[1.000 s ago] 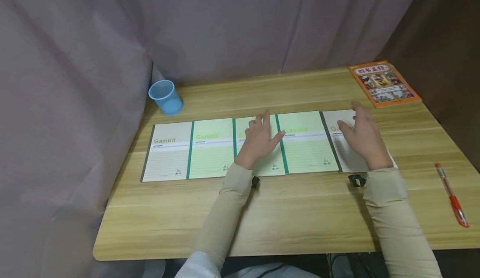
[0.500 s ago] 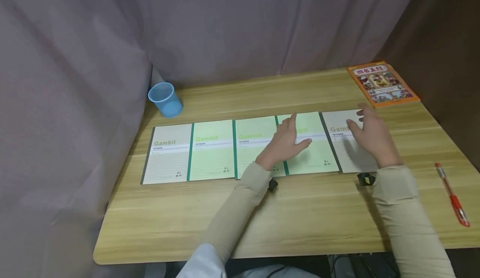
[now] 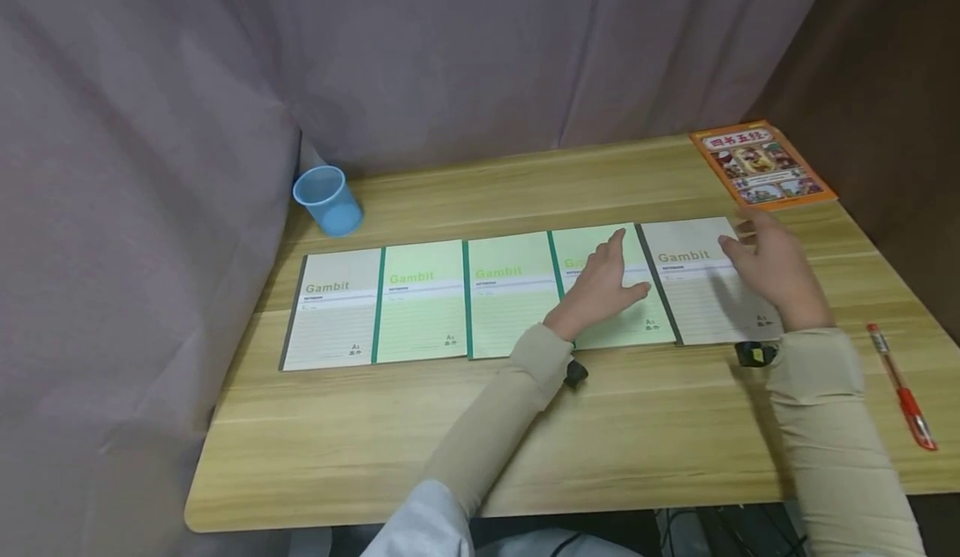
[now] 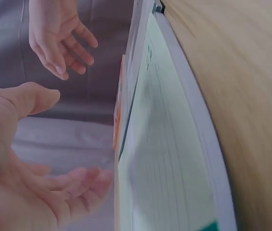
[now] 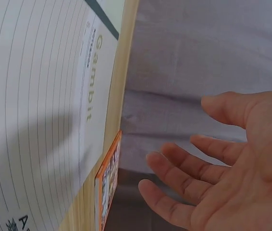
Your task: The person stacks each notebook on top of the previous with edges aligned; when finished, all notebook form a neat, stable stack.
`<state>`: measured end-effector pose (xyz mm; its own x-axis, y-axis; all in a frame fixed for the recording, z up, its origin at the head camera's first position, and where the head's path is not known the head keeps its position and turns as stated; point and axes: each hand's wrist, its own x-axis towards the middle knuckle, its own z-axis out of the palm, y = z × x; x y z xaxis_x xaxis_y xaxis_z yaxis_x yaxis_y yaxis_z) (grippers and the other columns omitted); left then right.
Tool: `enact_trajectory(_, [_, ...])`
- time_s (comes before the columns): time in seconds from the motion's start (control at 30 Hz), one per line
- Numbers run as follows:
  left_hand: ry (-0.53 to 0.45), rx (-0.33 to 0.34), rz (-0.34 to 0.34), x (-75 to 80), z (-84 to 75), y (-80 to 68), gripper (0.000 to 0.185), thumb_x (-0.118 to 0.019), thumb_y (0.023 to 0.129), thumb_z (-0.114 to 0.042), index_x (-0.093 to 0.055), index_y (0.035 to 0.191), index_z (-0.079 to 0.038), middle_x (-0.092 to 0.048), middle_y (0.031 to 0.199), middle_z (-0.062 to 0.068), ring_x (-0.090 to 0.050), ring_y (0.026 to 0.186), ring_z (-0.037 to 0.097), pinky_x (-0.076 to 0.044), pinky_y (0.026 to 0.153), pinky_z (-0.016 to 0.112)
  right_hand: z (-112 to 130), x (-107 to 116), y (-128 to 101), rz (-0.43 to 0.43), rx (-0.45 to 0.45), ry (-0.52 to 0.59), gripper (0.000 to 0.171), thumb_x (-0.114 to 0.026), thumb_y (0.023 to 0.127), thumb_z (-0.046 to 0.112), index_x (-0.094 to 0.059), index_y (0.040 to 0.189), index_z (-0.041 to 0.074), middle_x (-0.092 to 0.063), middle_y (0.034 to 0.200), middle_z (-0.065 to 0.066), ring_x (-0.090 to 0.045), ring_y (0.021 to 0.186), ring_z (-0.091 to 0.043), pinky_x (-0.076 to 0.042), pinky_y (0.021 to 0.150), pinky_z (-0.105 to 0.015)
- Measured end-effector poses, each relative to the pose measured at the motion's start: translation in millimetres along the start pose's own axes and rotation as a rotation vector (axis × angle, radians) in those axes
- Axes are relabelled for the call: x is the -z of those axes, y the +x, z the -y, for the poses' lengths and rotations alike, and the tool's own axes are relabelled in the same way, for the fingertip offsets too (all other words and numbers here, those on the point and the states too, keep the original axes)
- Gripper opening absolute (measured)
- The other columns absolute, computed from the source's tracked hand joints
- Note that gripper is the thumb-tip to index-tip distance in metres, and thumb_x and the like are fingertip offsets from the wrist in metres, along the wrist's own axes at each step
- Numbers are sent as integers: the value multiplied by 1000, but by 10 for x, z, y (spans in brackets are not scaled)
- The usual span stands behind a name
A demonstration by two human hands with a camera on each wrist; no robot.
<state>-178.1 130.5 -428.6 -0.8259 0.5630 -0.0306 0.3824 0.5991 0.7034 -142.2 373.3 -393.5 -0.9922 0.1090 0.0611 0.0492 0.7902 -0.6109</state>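
Five "Gambit" notebooks lie side by side in a row on the wooden table [image 3: 600,432]. My left hand [image 3: 603,286] is open, fingers straight, over the fourth, green notebook [image 3: 581,244]. In the left wrist view its palm [image 4: 25,168] sits a little off that green cover [image 4: 169,159]. My right hand [image 3: 772,269] is open over the right edge of the fifth, grey notebook [image 3: 697,290]. The right wrist view shows its relaxed fingers [image 5: 222,163] apart from the grey cover [image 5: 35,106]. Neither hand holds anything.
A blue cup [image 3: 327,198] lies tipped at the back left by the curtain. An orange picture book [image 3: 761,165] sits at the back right corner, and a red pen [image 3: 903,390] lies near the right edge. Curtains close off the back and left.
My left hand slid right from the third notebook to the fourth. My right hand moved right to the edge of the grey notebook, uncovering most of its cover.
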Motion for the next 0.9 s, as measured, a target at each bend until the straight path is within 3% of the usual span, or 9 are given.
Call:
enact_trajectory(0.1, [-23,17,15,-44,-32,34,90,-68,96,-33,-12,161,-5,-38,157,17,-38,143,27,-38,111,31,-54,33,4,12,-10,2,60,-45,106,28,-32,146,-15,-43,131,-43,-46,115,-60,-38,92,-70])
enact_trajectory(0.2, [-67,42,19,-76,-54,69,90,-69,95,-32,-14,161,-5,-43,153,16,-49,133,21,-44,105,28,-118,63,8,37,-27,1,63,-44,107,31,-31,147,-16,-41,132,-43,-44,115,-60,-38,91,-70])
enact_trajectory(0.33, [-126,78,16,-98,-65,123,88,-70,95,-30,-17,160,-3,-63,128,16,-62,91,11,-51,80,21,-206,103,24,75,-44,-10,65,-43,107,34,-30,146,-16,-40,132,-43,-44,116,-60,-39,90,-70])
enact_trajectory(0.43, [-174,101,36,-105,-74,163,87,-68,96,-27,-16,160,-2,-70,100,18,-50,63,12,-45,58,22,-280,129,39,90,-46,-20,63,-46,106,30,-31,144,-18,-41,130,-45,-44,115,-61,-39,90,-71])
enact_trajectory(0.6, [-256,112,59,-124,-130,203,85,-67,94,-24,-18,159,-1,-69,104,18,-52,64,10,-39,51,19,-407,176,36,136,-79,-37,65,-51,105,27,-30,143,-21,-40,132,-47,-43,117,-62,-38,92,-71])
enact_trajectory(0.67, [-288,113,62,-138,-147,220,84,-67,93,-21,-18,158,1,-68,94,11,-52,61,8,-38,49,18,-448,192,36,157,-97,-59,66,-51,105,29,-30,142,-21,-41,131,-47,-44,117,-62,-39,92,-71])
enact_trajectory(0.73, [-319,124,76,-153,-152,239,84,-65,93,-19,-17,159,1,-58,72,5,-40,48,9,-33,43,20,-485,206,44,184,-115,-80,68,-52,104,31,-29,142,-22,-42,130,-47,-44,117,-61,-39,92,-70])
enact_trajectory(0.8, [-342,138,81,-171,-145,258,83,-65,93,-18,-18,158,2,-47,62,0,-33,44,8,-29,41,20,-516,217,55,205,-126,-96,69,-52,104,32,-29,141,-22,-43,129,-48,-44,117,-61,-39,92,-70])
enact_trajectory(0.9, [-353,154,74,-208,-137,281,81,-65,92,-18,-22,158,1,-59,77,3,-39,46,8,-33,43,20,-558,239,75,238,-136,-108,71,-52,104,32,-28,142,-23,-43,129,-48,-44,117,-62,-38,94,-71])
